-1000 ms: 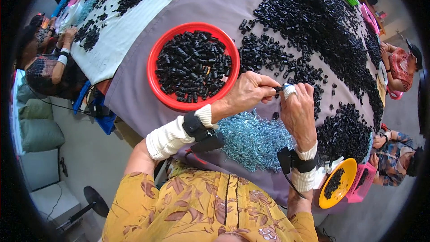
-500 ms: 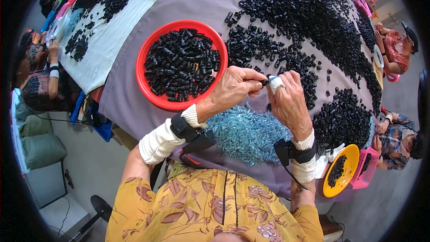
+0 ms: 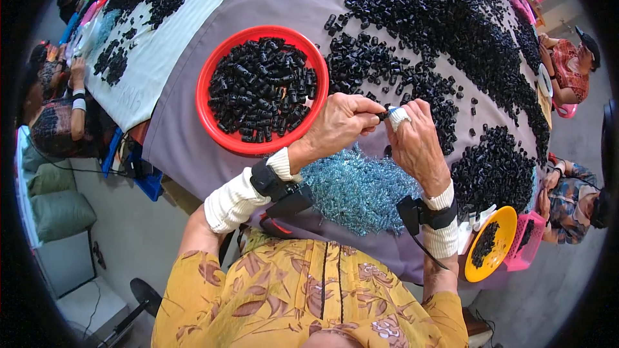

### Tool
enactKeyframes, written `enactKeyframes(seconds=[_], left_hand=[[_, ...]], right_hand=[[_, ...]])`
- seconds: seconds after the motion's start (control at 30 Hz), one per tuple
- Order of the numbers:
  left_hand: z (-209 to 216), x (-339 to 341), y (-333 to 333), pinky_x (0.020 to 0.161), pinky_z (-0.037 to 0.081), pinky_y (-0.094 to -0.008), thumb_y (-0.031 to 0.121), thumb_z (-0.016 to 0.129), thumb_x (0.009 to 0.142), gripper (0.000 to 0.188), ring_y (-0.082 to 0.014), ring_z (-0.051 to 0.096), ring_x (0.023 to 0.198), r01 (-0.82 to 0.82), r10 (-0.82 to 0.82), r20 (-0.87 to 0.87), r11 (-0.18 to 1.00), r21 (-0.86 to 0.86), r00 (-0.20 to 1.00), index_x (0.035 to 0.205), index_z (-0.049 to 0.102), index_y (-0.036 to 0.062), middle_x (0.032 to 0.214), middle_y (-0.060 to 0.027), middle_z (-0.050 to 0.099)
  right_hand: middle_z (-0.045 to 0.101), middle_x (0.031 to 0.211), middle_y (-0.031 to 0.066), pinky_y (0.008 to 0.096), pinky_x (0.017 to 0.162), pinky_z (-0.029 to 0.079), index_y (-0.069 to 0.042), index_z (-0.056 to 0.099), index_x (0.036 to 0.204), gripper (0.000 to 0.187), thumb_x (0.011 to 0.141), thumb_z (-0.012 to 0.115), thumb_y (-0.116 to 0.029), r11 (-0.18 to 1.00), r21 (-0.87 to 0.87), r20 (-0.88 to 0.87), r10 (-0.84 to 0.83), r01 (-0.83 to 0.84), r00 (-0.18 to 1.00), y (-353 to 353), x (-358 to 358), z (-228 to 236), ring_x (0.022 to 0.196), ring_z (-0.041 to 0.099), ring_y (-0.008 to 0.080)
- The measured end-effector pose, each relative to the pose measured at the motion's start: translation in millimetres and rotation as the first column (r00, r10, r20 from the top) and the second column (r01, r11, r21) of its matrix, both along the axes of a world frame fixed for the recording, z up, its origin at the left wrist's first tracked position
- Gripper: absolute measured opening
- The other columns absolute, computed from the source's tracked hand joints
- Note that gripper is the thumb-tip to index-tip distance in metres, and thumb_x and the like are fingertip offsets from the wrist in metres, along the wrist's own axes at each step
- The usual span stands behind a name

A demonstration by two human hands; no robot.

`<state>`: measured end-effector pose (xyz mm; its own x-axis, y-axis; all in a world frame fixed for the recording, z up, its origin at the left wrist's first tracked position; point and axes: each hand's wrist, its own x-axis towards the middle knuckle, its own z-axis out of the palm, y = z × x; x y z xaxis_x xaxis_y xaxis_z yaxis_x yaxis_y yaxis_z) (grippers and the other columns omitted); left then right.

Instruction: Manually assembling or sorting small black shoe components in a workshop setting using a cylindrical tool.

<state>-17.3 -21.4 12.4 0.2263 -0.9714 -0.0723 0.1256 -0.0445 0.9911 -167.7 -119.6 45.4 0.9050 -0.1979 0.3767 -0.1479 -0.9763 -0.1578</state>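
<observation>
Both my hands meet above the table, just right of the red bowl. My left hand pinches a small black cylindrical part between thumb and fingertips. On the other side my right hand, with white tape round a finger, is closed at the same part; its fingertips are partly hidden. Black cylindrical pieces fill the red bowl. Below my hands lies a heap of small bluish metal springs. Loose black parts spread over the cloth beyond my hands.
A grey cloth covers the table. Another pile of black parts is at the right, near a tilted yellow dish and a pink basket. Other people sit along the left and right sides. A white-covered table adjoins at left.
My hands stay together at nearly the same spot, with the left hand shifted very slightly. The red bowl sits a touch higher in the picture.
</observation>
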Motion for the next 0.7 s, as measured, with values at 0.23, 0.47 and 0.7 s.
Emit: enactKeyframes(seconds=[0.23, 0.47, 0.7], left_hand=[[-0.9, -3.1, -0.7, 0.063, 0.05, -0.0216, 0.002, 0.059, 0.085, 0.018, -0.008, 0.06, 0.07, -0.062, 0.065, 0.082, 0.997, -0.04, 0.995, 0.1, 0.066, -0.0049, 0.081, -0.0048, 0.066], [5.7, -1.7, -1.8, 0.071, 0.053, -0.024, 0.006, 0.061, 0.085, 0.021, -0.0112, 0.063, 0.075, -0.072, 0.078, -0.293, 0.997, 0.032, 0.953, 0.102, 0.065, -0.0043, 0.088, -0.0078, 0.067], [11.4, -4.3, -1.1, 0.075, 0.053, -0.0261, 0.008, 0.062, 0.085, 0.022, -0.013, 0.064, 0.08, -0.068, 0.076, -0.301, 0.997, 0.035, 0.951, 0.104, 0.065, -0.0035, 0.092, -0.0085, 0.067]], right_hand=[[0.055, 0.079, 0.0127, 0.0397, 0.08, 0.039, 0.0, 0.056, 0.083, 0.008, 0.079, 0.059, -0.006, 0.991, 0.128, -0.017, -0.043, 0.044, 0.999, -4.5, 0.5, -7.0, 0.079, 0.054, 0.0283], [0.058, 0.078, 0.0099, 0.0447, 0.087, 0.035, -0.003, 0.061, 0.081, 0.023, 0.081, 0.065, -0.026, 0.99, 0.046, -0.011, -0.134, 0.134, 0.991, 1.9, 3.1, 11.1, 0.079, 0.056, 0.0263], [0.058, 0.074, 0.0087, 0.046, 0.089, 0.034, -0.003, 0.06, 0.076, 0.026, 0.075, 0.067, -0.029, 0.982, -0.08, 0.016, -0.168, 0.169, 0.986, -0.1, 11.0, 8.9, 0.076, 0.055, 0.0252]])
